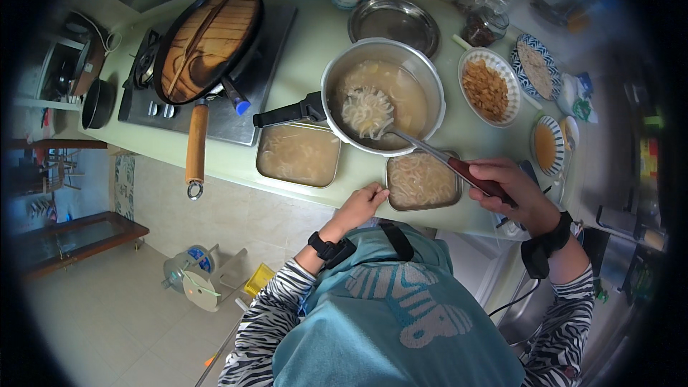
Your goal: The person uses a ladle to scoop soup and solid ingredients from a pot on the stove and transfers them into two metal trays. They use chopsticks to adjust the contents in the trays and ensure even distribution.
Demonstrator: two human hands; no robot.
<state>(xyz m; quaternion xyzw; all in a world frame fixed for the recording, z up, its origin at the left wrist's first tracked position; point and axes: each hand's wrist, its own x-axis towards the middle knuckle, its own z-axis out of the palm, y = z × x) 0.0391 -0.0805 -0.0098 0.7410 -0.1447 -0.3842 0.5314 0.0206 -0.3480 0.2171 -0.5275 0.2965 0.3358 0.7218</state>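
Note:
My right hand (508, 193) grips the dark red handle of a metal ladle or skimmer (424, 145). Its head, heaped with pale sliced strips (368, 113), is over or in the cloudy broth of a large metal pot (438, 94) with a black handle. My left hand (360, 207) is at the left edge of a rectangular metal container (395, 205), fingers bent against its rim. Similar strips in liquid fill that container. Left of it, below the pot's handle, a second rectangular container (298, 183) holds strips in cloudy liquid.
A wok with a wooden lid (215, 37) sits on the gas stove (242, 129), its wooden handle (197, 142) over the counter edge. Behind the pot lies a round metal plate (395, 21). To the right stand a bowl of brown pieces (485, 88), a patterned dish (535, 67) and a sauce bowl (545, 145).

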